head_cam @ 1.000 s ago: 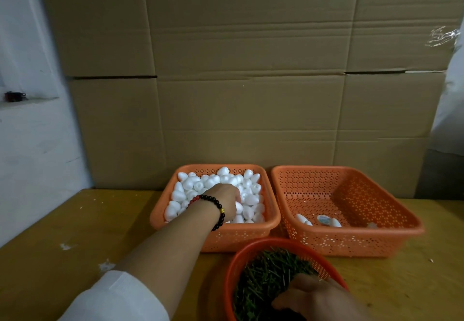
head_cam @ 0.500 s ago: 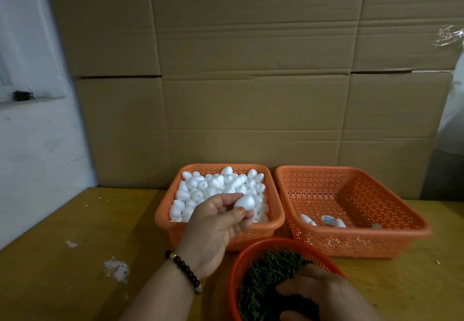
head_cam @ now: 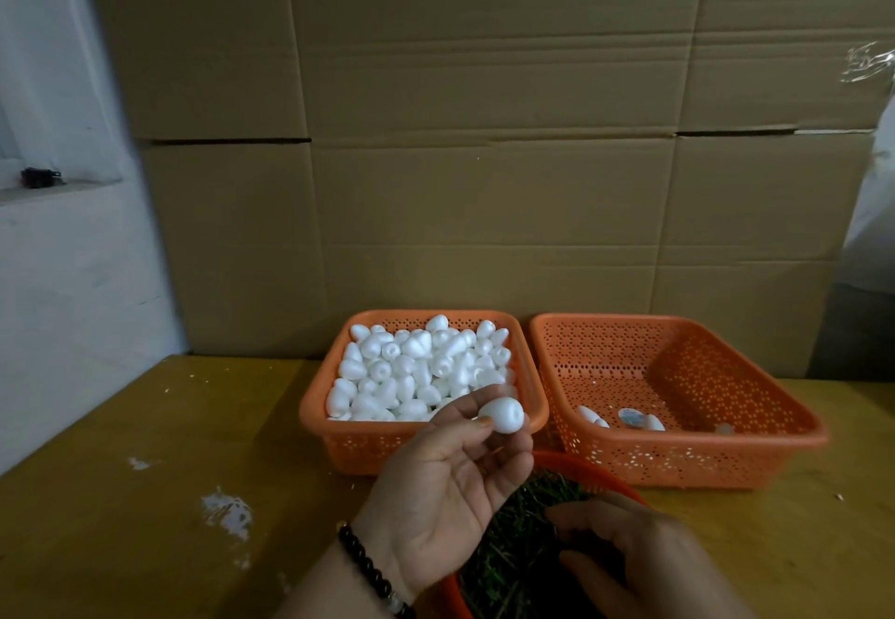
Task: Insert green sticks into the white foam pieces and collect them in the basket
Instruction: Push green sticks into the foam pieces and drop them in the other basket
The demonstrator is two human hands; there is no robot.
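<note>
One foam piece (head_cam: 503, 415) is being pinched by the left hand (head_cam: 450, 487); green sticks (head_cam: 513, 536) are being reached into by the right hand (head_cam: 629, 555), grip indeterminate.

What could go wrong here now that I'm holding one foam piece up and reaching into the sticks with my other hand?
1. The foam piece is only pinched at the fingertips of the left hand, so it might slip when a stick is pushed in.
2. The right hand digs in the tangled green sticks and could lift several at once.
3. The round stick basket sits at the near edge, under both hands; a nudge could tip it.
</note>
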